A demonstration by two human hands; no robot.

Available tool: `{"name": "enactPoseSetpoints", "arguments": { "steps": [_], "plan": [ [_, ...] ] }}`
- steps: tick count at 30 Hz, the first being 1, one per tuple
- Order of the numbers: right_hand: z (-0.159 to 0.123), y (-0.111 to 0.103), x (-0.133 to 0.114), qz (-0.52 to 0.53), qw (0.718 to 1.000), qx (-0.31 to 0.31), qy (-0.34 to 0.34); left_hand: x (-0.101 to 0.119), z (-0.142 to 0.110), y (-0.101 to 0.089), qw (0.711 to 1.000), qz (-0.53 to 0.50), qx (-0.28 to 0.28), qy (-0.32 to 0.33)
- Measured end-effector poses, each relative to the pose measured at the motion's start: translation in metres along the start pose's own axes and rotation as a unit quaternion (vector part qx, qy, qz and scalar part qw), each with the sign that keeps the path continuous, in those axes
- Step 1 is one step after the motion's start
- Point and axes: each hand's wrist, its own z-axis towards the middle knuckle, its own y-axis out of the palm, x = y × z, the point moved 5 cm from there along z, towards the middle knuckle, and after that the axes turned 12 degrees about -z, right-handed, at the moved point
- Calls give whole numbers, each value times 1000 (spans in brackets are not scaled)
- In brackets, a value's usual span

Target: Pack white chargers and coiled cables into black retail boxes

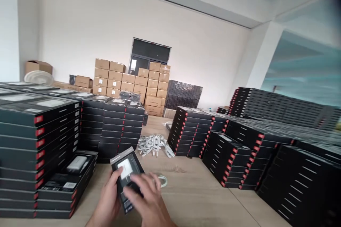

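Note:
My left hand (109, 191) is closed around the edge of a black retail box (135, 161), tilted above the table. Its thumb rests by the white charger (125, 167) set in the box's face. My right hand (149, 193) is spread over the lower part of this box, fingers apart and slightly blurred. Just past its knuckles shows a small loop of white cable (163, 181); whether the hand touches it is hidden. Farther back lies a pile of coiled white cables (153, 144). To the left, an open-faced box holds a white charger (77, 163).
Tall stacks of black boxes (58, 133) stand on the left of the wooden table (186, 198). More black box stacks (234, 149) line the right side. Brown cartons (133, 83) are piled by the far wall, with dark stacked trays (183, 94) beside them.

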Motion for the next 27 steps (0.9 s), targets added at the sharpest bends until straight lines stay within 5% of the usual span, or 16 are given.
{"name": "enactPoseSetpoints", "arguments": {
  "steps": [2,4,7,10,13,16,18,21,23,27],
  "plan": [
    [3,11,12,124,984,26,128,14,-2,-3,1000,16,6,16],
    [2,24,26,275,936,9,221,18,-2,-2,998,55,-25,10],
    [-6,41,32,401,881,-33,247,18,-1,0,982,175,-24,69],
    [-15,42,34,286,921,24,265,16,-5,12,944,270,-56,181],
    [-17,36,27,118,961,42,246,16,-14,26,920,314,-92,217],
    [-15,30,18,134,972,15,192,27,-22,30,884,377,-74,267],
    [-16,23,18,235,953,23,190,32,-27,33,824,462,-103,312],
    [-20,15,29,377,890,60,250,25,-34,39,667,613,-200,374],
    [-20,12,34,391,879,63,267,12,-37,40,572,678,-260,382],
    [-18,15,37,331,905,34,266,-7,-41,38,489,728,-309,368]
  ]
}}
